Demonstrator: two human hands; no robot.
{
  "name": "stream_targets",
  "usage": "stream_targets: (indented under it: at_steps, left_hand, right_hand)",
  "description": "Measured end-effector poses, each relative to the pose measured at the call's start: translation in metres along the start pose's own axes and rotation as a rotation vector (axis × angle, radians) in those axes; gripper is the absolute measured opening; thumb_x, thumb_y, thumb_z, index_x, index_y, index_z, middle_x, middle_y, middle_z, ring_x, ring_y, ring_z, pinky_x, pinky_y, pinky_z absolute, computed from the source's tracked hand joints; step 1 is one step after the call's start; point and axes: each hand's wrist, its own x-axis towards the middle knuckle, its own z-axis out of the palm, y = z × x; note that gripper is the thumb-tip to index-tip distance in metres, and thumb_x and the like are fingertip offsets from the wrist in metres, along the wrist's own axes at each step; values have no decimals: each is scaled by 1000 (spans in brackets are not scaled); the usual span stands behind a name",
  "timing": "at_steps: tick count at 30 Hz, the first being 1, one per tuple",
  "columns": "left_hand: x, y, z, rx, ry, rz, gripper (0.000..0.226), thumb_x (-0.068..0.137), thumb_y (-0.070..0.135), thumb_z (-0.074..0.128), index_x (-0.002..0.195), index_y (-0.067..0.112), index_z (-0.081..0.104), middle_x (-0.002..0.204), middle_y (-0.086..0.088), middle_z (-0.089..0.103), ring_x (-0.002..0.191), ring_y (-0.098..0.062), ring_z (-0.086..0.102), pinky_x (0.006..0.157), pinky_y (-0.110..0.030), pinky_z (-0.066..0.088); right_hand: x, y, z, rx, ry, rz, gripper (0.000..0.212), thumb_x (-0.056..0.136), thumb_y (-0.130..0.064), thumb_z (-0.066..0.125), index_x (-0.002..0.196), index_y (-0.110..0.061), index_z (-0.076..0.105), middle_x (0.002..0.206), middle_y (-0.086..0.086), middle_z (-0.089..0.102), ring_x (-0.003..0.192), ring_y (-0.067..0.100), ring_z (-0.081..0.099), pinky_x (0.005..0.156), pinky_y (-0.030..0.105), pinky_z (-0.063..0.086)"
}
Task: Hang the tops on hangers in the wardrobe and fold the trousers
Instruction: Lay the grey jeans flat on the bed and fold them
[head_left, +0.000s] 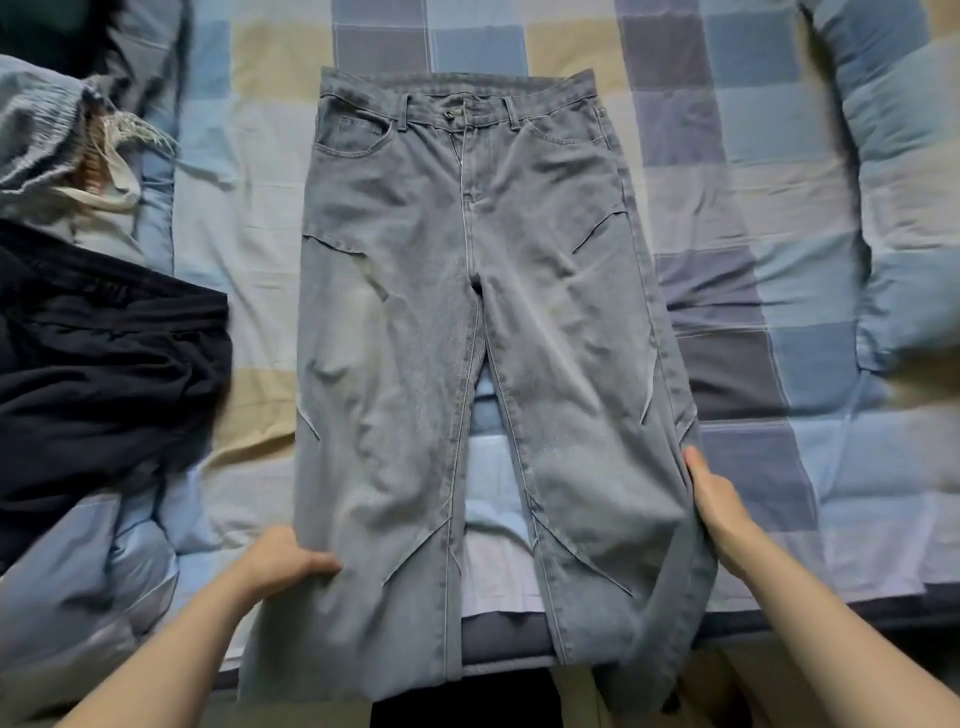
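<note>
- Far to the left of the left hand, a black garment (104, 364) lies crumpled on the bed; beyond it, further from the person, sits a heap of pale blue and cream clothing (57, 145).
- The left hand (283, 558) grips the outer edge of one trouser leg, thumb on top, fingers tucked under the cloth.
- Between the hands, light blue jeans (467, 322) lie flat and front-up on a checked quilt (769, 208), waistband away from the person, hems hanging over the near edge of the bed.
- The right hand (719, 506) holds the outer seam of the other leg, its fingers hidden behind the fabric.
- Judged by look, the denim is thick, fairly heavy, soft yet holds a crease, and is not slippery or fragile.
- Best holds for folding are likely the outer seams, then the waistband and hems.
</note>
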Motion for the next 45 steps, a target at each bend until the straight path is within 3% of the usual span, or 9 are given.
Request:
stream_targets:
  at_steps: [4,9,13,19,23,28,32,39,45]
  left_hand:
    - [-28,-24,30,660,420,-222,59,87,23,54,142,22,31,137,-12,42,117,-33,48,96,-41,43]
    - [-48,36,106,486,587,485,73,59,7,79,128,2,55,117,-21,53,98,-42,54,80,-49,48]
    - [-46,108,167,-9,145,394,33,81,5,62,114,6,61,107,-9,65,103,-27,61,90,-30,45]
    - [-45,150,230,-390,-177,197,32,82,4,75,111,-1,62,113,-19,68,91,-22,68,75,-25,54]
    - [-71,125,243,-246,-460,220,38,80,-3,73,117,-4,63,114,-10,68,86,-9,67,68,-10,51]
    - [-81,103,209,-27,-720,98,16,83,-2,70,89,11,64,67,10,70,56,-3,63,52,-15,47]
    - [-70,103,187,205,-505,56,17,79,6,79,82,9,63,66,4,66,57,-9,60,56,-23,49]
    - [-41,149,171,-342,19,40,29,86,19,74,81,14,46,72,-7,39,56,-18,37,55,-29,39]
    - [-39,169,162,-579,-123,81,18,91,18,67,82,9,55,81,-13,58,63,-23,60,69,-34,57]
  right_hand:
    - [-2,46,-13,-448,213,-12,49,100,-41,38,99,2,61,117,29,60,109,42,55,89,42,42]
    - [-9,59,3,-527,72,-63,63,87,-45,62,126,-1,40,130,23,51,119,41,50,94,43,43]
    - [-13,77,12,-641,79,36,67,80,-36,68,124,-5,27,132,23,43,117,44,49,92,44,44]
    - [-14,100,7,-504,-11,-34,55,78,-18,66,126,-3,42,119,21,60,111,39,56,86,36,45]
    - [-15,117,-38,-249,-284,-9,12,80,-4,61,87,-13,65,82,6,69,70,14,66,58,22,51]
    - [-5,126,-105,-435,-388,5,11,81,0,60,76,-10,59,59,3,63,49,12,56,48,21,42]
    - [10,122,-121,-878,-214,-130,9,87,-13,54,79,-17,57,88,9,71,85,25,65,73,28,46]
    - [30,79,-54,-339,-208,-200,24,89,-25,61,106,-7,59,106,15,66,98,30,62,89,41,48]
    - [31,63,-11,-205,-195,-239,38,89,-33,64,110,-3,61,107,8,67,100,26,63,85,32,49]
